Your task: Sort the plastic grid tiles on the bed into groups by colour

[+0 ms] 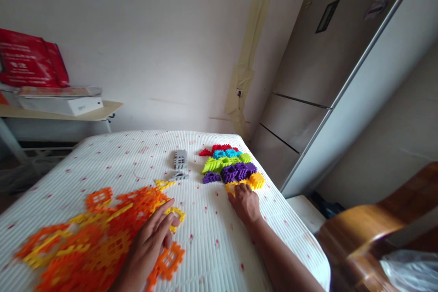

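Note:
My left hand (150, 236) reaches over the right side of a loose pile of orange and yellow notched plastic building pieces (114, 246). Its fingers are stretched out, against or just above a yellow notched piece (178, 214); contact is hard to tell. An orange square piece (170, 260) with a window cutout lies by its wrist side. Farther right, my right hand (247, 203) has its fingers curled down on a yellow building piece (231, 187), partly hidden by them. Beside it stands a stack of yellow pieces (257, 180), in front of purple stacks (237, 172).
Lime green (224, 163), blue (226, 153) and red stacks (224, 147) stand behind the purple ones. Grey pieces (180, 159) lie mid-table. A refrigerator (301, 82) and wooden chair (362, 228) flank the right; a side table (89, 114) holds a red bag (32, 59).

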### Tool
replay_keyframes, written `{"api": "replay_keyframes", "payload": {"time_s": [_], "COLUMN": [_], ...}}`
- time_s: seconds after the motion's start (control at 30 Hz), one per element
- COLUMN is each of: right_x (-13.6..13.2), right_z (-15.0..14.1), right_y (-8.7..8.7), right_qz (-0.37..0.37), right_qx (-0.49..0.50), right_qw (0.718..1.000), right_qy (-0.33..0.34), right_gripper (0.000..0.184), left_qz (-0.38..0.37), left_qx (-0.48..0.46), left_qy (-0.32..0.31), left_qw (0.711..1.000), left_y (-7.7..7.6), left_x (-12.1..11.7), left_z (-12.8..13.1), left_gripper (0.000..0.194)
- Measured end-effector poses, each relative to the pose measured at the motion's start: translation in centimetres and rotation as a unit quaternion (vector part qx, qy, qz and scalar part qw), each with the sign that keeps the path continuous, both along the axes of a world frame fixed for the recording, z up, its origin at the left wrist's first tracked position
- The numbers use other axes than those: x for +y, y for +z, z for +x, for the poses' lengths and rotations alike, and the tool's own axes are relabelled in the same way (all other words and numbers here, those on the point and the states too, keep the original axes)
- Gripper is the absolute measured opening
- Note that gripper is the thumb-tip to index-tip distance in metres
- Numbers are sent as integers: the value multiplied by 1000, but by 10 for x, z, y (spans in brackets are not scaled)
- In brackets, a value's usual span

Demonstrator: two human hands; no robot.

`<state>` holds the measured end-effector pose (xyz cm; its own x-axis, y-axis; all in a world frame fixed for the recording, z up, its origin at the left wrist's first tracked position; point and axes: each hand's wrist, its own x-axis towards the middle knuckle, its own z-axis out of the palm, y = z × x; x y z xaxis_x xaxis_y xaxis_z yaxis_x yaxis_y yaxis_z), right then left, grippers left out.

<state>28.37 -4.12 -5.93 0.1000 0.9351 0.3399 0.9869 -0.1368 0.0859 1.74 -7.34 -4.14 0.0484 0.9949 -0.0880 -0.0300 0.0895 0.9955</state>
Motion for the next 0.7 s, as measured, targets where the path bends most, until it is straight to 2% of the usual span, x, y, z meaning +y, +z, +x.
{"api": "replay_keyframes", "payload": {"time_s": [0.5,0.7], "right_x": [1,2], "right_z": [1,2], "right_y": [-3,-5], "right_qz": [13,19], "right_qx": [-5,-6], "right_qw": [1000,1000], "right_qy": [5,1], "right_gripper": [17,16], "left_qz": [9,4], "left_qx": [3,9], "left_qy": [-26,-20], "left_qw": [1000,1000], "left_y": [-13,-10], "left_x": [5,4], "left_z": [-4,-4], "left_gripper": [66,67]}}
